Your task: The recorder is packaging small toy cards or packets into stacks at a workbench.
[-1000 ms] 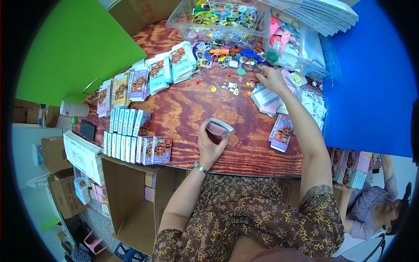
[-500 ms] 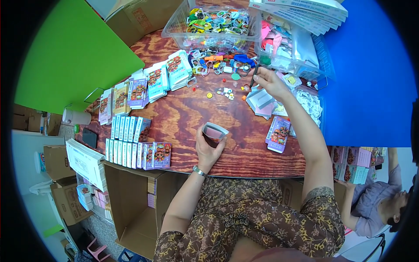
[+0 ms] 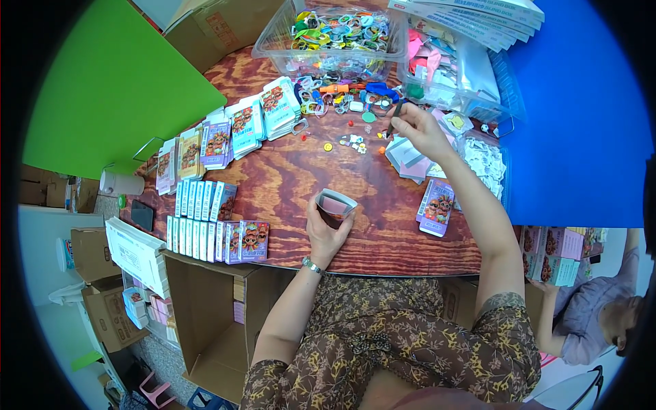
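Note:
My left hand (image 3: pixel 328 229) is wrapped round a small open-topped carton (image 3: pixel 345 198) above the near middle of the table; a pinkish card or paper shows inside it. My right hand (image 3: pixel 422 130) pinches a slim black tool (image 3: pixel 393 119) that points down and toward me; its exact kind is hard to make out. Beneath that hand lies a fanned stack of pale cards (image 3: pixel 407 158). To the tool's left are small charms (image 3: pixel 353 143), a yellow round piece (image 3: pixel 328 147) and a green disc (image 3: pixel 369 118). A purple flat carton (image 3: pixel 436 207) rests near my right forearm.
Filled boxes (image 3: pixel 205 239) stand in rows at the left, with flat carton stacks (image 3: pixel 246 123) behind. A clear tub (image 3: pixel 328 65) of colourful trinkets and a second tub (image 3: pixel 437 92) stand at the back. Blue (image 3: pixel 577 137) and green (image 3: pixel 123 89) panels flank the table. Another person (image 3: pixel 594 314) sits right.
My right hand has shifted slightly left and toward me, with the black tool still in its fingers. The left hand and its carton stay in place. The person at right has moved a little.

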A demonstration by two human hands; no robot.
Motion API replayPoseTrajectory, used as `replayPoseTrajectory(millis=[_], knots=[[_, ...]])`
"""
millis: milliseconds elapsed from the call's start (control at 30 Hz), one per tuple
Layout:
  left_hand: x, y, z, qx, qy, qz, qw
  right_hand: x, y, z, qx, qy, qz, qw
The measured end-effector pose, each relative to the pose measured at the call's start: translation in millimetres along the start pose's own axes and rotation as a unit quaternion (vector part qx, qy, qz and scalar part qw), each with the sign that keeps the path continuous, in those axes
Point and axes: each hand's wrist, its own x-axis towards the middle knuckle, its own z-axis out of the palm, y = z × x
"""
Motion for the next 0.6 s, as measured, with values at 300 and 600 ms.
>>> replayPoseTrajectory(millis=[300,600], knots=[[-0.3,-0.2,-0.4,0.009,-0.001,0.007,1.0,3.0,3.7,3.9,0.224,0.002,0.123,0.967],[2.2,3.9,-0.3,0.016,-0.013,-0.002,1.0,9.3,2.4,0.4,0.273,-0.012,0.131,0.953]])
